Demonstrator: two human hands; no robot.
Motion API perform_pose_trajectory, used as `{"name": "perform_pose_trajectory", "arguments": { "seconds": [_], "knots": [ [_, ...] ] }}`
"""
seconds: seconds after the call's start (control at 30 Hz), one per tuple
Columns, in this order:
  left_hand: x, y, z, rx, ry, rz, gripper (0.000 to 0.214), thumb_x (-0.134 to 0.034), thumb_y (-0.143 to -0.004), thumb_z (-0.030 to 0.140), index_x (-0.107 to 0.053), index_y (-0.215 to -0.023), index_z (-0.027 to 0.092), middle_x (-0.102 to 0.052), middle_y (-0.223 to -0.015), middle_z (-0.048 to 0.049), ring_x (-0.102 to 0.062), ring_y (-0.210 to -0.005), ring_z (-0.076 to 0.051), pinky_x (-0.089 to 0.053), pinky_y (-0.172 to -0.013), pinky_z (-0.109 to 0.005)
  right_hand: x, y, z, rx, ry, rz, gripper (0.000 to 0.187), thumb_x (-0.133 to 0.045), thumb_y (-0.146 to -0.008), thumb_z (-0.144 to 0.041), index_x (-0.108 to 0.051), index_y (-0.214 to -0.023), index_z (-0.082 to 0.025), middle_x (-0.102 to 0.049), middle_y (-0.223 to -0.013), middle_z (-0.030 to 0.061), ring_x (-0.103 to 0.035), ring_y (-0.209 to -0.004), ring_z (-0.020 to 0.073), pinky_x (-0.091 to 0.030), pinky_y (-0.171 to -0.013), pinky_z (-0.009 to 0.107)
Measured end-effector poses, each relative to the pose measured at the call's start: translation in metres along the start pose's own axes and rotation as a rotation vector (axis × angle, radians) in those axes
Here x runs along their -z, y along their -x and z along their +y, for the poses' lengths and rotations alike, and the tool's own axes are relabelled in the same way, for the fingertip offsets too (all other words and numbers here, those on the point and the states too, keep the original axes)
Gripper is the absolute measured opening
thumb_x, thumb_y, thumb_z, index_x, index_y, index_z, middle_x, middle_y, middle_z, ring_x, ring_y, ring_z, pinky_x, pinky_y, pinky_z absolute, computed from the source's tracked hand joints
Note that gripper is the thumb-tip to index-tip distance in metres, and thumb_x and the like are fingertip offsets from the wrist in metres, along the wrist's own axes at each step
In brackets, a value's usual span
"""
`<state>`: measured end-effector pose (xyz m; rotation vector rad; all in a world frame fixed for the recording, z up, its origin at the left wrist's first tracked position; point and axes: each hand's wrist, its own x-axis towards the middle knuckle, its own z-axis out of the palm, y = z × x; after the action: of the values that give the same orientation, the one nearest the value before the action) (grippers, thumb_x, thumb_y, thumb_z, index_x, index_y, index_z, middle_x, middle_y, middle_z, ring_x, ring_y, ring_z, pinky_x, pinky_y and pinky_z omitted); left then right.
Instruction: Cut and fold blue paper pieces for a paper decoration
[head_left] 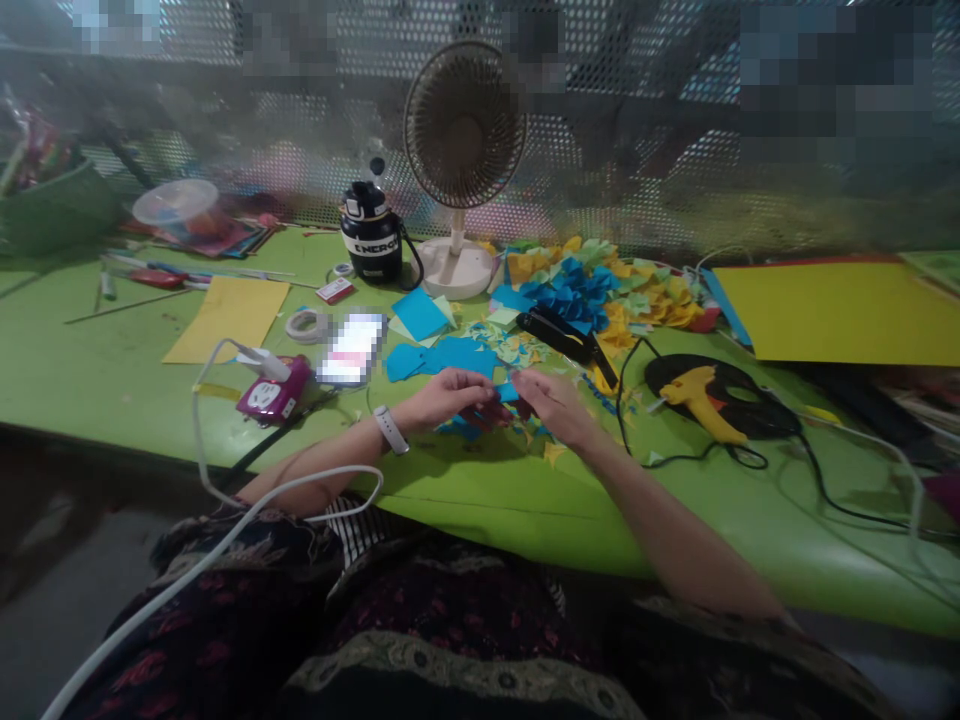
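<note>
The green counter (112,390) runs across the whole view, strewn with craft material. A large yellow sheet (840,310) lies at the far right, and a desk fan (463,125) stands at the back. Beside the fan's base sits a heap of folded blue, yellow and pale green pieces (592,285). A yellow glue gun (701,400) rests on a dark mat to the right of the hands, and flat blue paper squares (442,355) lie just beyond them.

Near the counter's front edge, the left hand (446,398) and the right hand (551,405) meet. Both are closed in a fingertip pinch on a small blue paper piece (508,392), held just above the cut scraps.

The step in hand looks like folding or creasing this piece. Any next fold would call for lined-up edges, a firm press along the crease and a steady grip from the other hand, since the paper is small and light.
</note>
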<state>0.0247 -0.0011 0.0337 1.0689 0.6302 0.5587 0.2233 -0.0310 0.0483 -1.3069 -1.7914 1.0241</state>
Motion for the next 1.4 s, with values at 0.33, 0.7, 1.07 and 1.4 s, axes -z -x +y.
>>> {"name": "perform_pose_trajectory", "arguments": {
  "seconds": [0.33,0.7,1.07,1.4],
  "knots": [
    [0.001,0.000,0.000,0.082,-0.027,-0.059,0.043,-0.085,-0.067,0.046,-0.065,-0.079,0.010,-0.076,-0.079,-0.0130,-0.075,-0.071,-0.021,-0.060,-0.065,-0.029,-0.007,0.002,0.003,0.167,0.142,-0.046,0.044,-0.045,-0.096,-0.051,-0.040,-0.062,-0.022,-0.040,-0.057,-0.0038,-0.037,-0.056,0.0127,-0.031,-0.058,0.029],
    [0.007,-0.001,0.001,-0.021,-0.204,-0.124,0.046,-0.078,-0.073,0.053,-0.063,-0.078,0.010,-0.076,-0.078,-0.0107,-0.074,-0.070,-0.016,-0.060,-0.068,-0.027,-0.011,0.004,-0.005,0.239,0.190,0.062,0.048,-0.042,-0.096,-0.059,-0.039,-0.063,-0.023,-0.040,-0.058,-0.0029,-0.038,-0.057,0.0137,-0.032,-0.057,0.030],
    [0.002,0.002,0.005,-0.049,-0.095,-0.040,0.048,-0.076,-0.076,0.055,-0.064,-0.087,0.010,-0.076,-0.087,-0.0118,-0.074,-0.078,-0.018,-0.059,-0.067,-0.028,-0.006,0.004,-0.003,0.101,0.037,0.128,0.052,-0.046,-0.092,-0.066,-0.040,-0.063,-0.024,-0.041,-0.053,-0.0042,-0.039,-0.051,0.0125,-0.033,-0.053,0.030],
    [0.002,0.001,0.000,0.000,0.001,-0.106,0.044,-0.076,-0.078,0.050,-0.063,-0.090,0.009,-0.076,-0.094,-0.0158,-0.074,-0.080,-0.018,-0.060,-0.065,-0.026,-0.006,0.002,-0.001,0.002,-0.143,0.042,0.055,-0.052,-0.085,-0.073,-0.044,-0.065,-0.023,-0.043,-0.052,-0.0054,-0.040,-0.047,0.0103,-0.032,-0.047,0.027]
  ]
}}
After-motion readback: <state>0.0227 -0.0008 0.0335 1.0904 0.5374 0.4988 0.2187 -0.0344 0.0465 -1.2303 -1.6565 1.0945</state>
